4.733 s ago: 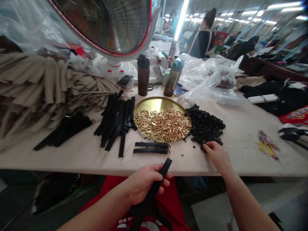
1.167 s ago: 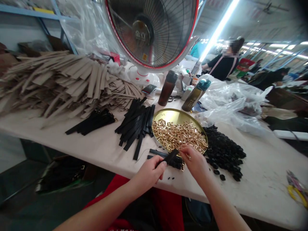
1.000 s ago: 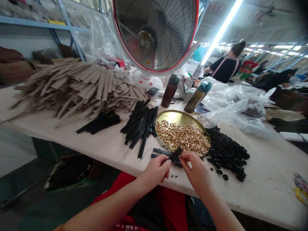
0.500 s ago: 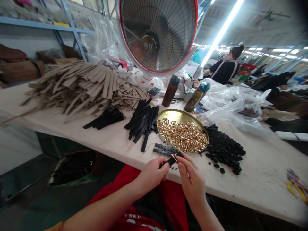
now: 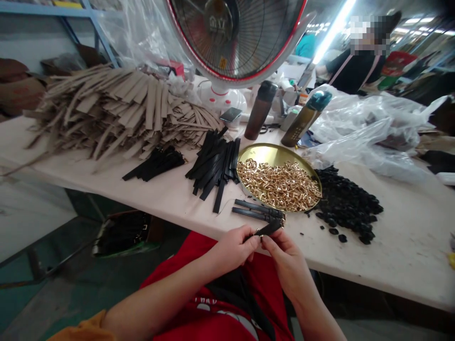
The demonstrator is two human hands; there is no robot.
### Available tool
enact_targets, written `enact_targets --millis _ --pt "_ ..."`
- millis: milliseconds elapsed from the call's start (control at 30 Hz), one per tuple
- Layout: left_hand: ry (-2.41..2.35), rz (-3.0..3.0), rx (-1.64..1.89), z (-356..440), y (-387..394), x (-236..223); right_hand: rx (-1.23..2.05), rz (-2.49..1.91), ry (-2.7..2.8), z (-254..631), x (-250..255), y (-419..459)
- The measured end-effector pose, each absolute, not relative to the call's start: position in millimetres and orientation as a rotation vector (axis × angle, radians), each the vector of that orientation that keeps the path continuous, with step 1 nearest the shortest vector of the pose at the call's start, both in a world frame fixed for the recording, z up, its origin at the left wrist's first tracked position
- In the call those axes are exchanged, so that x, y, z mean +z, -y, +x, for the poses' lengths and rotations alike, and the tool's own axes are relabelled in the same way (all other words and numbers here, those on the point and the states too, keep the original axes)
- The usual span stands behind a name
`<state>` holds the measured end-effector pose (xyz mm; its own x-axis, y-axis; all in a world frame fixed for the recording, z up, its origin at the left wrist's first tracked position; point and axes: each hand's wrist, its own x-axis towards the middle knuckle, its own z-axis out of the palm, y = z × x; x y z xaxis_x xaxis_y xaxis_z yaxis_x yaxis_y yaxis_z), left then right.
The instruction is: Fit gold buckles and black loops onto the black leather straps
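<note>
My left hand is closed, with thumb and fingers pinching a black strap just over the table's front edge. The strap runs on to my right hand, whose thumb and fingers are closed on it too. A small glint of gold metal shows on the strap between my thumbs; most of that fitting is hidden. Right behind my hands lie a few black straps with gold buckles at their right ends. Beyond them stands a round gold tray heaped with small gold buckles.
Black straps and a smaller black bundle lie left of the tray. Small black pieces are heaped at its right. Behind are tan strips, a fan, two bottles and plastic bags.
The gold buckle stood up clearly from the strap before; now only a glint shows. The strap's free part has swung rightward into my right hand. My view has tilted down.
</note>
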<state>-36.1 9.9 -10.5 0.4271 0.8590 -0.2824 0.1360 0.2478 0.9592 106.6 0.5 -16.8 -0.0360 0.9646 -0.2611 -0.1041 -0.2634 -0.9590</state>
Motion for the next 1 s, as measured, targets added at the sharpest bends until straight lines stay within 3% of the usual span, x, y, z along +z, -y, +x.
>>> enact_targets --millis 133,300,600,1000 --pt "-1.073 1.214 0.581 -33 -13 -14 1.248 -1.466 1.235 109 -20 2" --pt "-1.266 1.387 0.529 -26 -11 -23 0.699 -1.499 1.643 112 -36 10" --pt "-1.189 1.580 0.442 -27 -2 -13 1.194 -1.579 1.315 124 -32 10" --pt "-1.097 1.523 0.378 -23 7 3 1.028 -1.554 1.377 127 -15 30"
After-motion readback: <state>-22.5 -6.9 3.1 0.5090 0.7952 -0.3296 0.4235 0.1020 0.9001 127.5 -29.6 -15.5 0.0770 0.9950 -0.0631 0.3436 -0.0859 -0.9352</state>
